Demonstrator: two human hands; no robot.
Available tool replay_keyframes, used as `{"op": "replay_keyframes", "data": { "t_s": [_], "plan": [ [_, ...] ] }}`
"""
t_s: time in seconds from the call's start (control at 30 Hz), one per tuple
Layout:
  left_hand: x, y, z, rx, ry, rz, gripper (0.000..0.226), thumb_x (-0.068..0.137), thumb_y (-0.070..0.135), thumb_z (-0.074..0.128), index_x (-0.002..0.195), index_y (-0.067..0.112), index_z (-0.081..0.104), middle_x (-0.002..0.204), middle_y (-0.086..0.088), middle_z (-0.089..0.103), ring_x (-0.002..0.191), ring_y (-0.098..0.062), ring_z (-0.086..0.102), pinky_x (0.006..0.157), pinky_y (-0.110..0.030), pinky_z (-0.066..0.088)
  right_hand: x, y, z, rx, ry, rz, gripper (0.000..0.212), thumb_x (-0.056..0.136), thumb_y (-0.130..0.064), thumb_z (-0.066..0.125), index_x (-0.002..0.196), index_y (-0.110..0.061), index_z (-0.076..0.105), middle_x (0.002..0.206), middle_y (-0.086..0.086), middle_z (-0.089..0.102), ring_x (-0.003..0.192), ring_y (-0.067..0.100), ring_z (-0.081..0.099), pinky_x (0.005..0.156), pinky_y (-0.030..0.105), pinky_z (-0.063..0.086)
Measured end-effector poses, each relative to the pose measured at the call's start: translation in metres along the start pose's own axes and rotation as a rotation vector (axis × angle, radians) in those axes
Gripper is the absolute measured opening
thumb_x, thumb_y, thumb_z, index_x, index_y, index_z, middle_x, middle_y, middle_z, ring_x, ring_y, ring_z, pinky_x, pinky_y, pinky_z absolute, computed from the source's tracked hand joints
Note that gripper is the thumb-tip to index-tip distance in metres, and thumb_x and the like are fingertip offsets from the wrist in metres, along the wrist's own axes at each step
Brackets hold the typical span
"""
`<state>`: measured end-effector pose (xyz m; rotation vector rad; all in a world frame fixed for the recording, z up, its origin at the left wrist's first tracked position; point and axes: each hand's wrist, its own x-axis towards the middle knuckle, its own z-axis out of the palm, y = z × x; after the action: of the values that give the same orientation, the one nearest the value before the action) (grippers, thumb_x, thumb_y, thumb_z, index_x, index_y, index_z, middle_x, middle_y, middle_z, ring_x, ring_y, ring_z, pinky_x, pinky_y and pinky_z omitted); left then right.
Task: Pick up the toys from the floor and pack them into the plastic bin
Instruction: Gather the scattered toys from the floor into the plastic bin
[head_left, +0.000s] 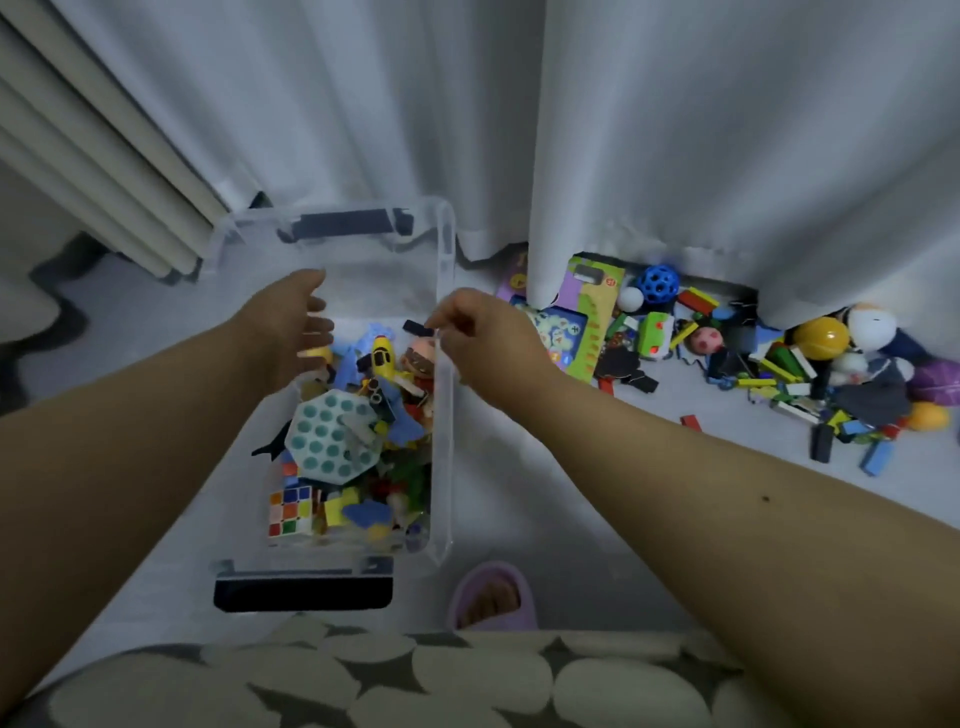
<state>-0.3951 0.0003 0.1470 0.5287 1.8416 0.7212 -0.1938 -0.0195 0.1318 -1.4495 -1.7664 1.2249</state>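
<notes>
Risk I see: right hand (470, 332), pinching a black block (415, 327) over the bin (444, 249) rim at 12 o'clock, drops it outside; left hand (306, 322) wide.

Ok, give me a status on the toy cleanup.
Partly done. The plastic bin already holds a puzzle cube, a yellow plane and more. The right hand pinches a small dark piece at the rim; the left hand hovers open. A toy pile remains by the curtain.

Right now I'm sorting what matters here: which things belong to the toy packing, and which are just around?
Job: plastic bin; toy pile on the floor; small black piece pinched by the right hand; left hand.

Around: curtain; slipper.
</notes>
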Motion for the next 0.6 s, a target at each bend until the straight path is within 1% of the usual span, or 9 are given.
{"op": "replay_keyframes", "data": {
  "t_s": [0.07,0.1,0.17,0.2,0.3,0.37,0.47,0.53,0.6],
  "plan": [
    [0.0,0.012,0.021,-0.101,0.011,0.173,0.021,0.098,0.035,0.045,0.091,0.017,0.053,0.089,-0.007,0.054,0.077,-0.016,0.058,0.068,-0.03,0.052,-0.002,0.022,-0.019,0.081,0.179,0.091,0.019,0.087,-0.003,0.047,0.091,-0.013,0.062,0.071,-0.008,0.05,0.061,0.003,0.051,0.06,0.023,0.048],
    [-0.002,0.019,0.033,-0.107,0.013,0.252,0.017,0.099,0.028,0.044,0.087,0.019,0.052,0.082,-0.004,0.053,0.068,-0.014,0.057,0.058,-0.026,0.052,-0.003,0.035,-0.03,0.089,0.246,0.137,0.018,0.087,-0.003,0.046,0.089,-0.014,0.061,0.069,-0.009,0.05,0.057,0.001,0.049,0.058,0.018,0.043],
    [-0.007,0.032,0.062,-0.049,-0.007,0.393,0.015,0.099,0.02,0.043,0.086,0.02,0.051,0.076,-0.002,0.052,0.059,-0.013,0.053,0.046,-0.022,0.048,-0.007,0.065,-0.051,0.069,0.329,0.223,0.016,0.087,-0.005,0.047,0.087,-0.015,0.06,0.07,-0.011,0.052,0.064,0.008,0.051,0.063,0.022,0.04],
    [-0.011,0.036,0.078,-0.002,-0.041,0.451,0.013,0.098,0.018,0.044,0.087,0.021,0.051,0.077,-0.002,0.052,0.058,-0.013,0.052,0.044,-0.022,0.046,-0.01,0.079,-0.061,0.062,0.356,0.267,0.014,0.087,-0.006,0.047,0.087,-0.015,0.058,0.072,-0.009,0.054,0.069,0.014,0.052,0.065,0.025,0.041],
    [-0.023,0.036,0.135,0.18,-0.18,0.544,0.006,0.096,0.016,0.048,0.091,0.017,0.051,0.079,-0.004,0.054,0.061,-0.014,0.054,0.047,-0.024,0.046,-0.019,0.125,-0.088,0.009,0.41,0.396,0.009,0.088,-0.007,0.048,0.088,-0.01,0.057,0.08,0.0,0.058,0.073,0.021,0.056,0.063,0.026,0.044],
    [-0.031,0.029,0.173,0.354,-0.292,0.538,0.002,0.094,0.015,0.052,0.093,0.013,0.052,0.082,-0.006,0.057,0.065,-0.015,0.057,0.052,-0.027,0.05,-0.029,0.153,-0.106,-0.042,0.422,0.487,0.008,0.087,-0.008,0.049,0.09,-0.011,0.056,0.082,0.002,0.057,0.075,0.021,0.055,0.062,0.026,0.042],
    [-0.033,0.007,0.217,0.632,-0.455,0.476,0.008,0.089,0.013,0.06,0.086,0.016,0.053,0.084,-0.009,0.06,0.068,-0.018,0.061,0.059,-0.032,0.055,-0.047,0.198,-0.129,-0.054,0.423,0.643,0.007,0.085,-0.01,0.053,0.09,-0.015,0.054,0.086,0.003,0.058,0.082,0.026,0.058,0.069,0.033,0.047],
    [-0.029,-0.01,0.239,0.814,-0.513,0.453,0.011,0.085,0.015,0.064,0.094,0.014,0.056,0.085,-0.009,0.06,0.07,-0.022,0.062,0.066,-0.036,0.057,-0.06,0.223,-0.139,-0.097,0.391,0.725,0.012,0.085,-0.013,0.054,0.097,-0.012,0.057,0.087,0.005,0.058,0.083,0.026,0.057,0.069,0.032,0.046],
    [-0.022,-0.023,0.259,0.958,-0.56,0.41,0.022,0.085,0.017,0.063,0.104,0.009,0.056,0.091,-0.012,0.063,0.076,-0.024,0.063,0.07,-0.037,0.057,-0.07,0.244,-0.146,-0.14,0.352,0.793,0.02,0.086,-0.016,0.056,0.104,-0.007,0.058,0.092,0.009,0.058,0.082,0.025,0.052,0.071,0.031,0.042]
  ]
}}
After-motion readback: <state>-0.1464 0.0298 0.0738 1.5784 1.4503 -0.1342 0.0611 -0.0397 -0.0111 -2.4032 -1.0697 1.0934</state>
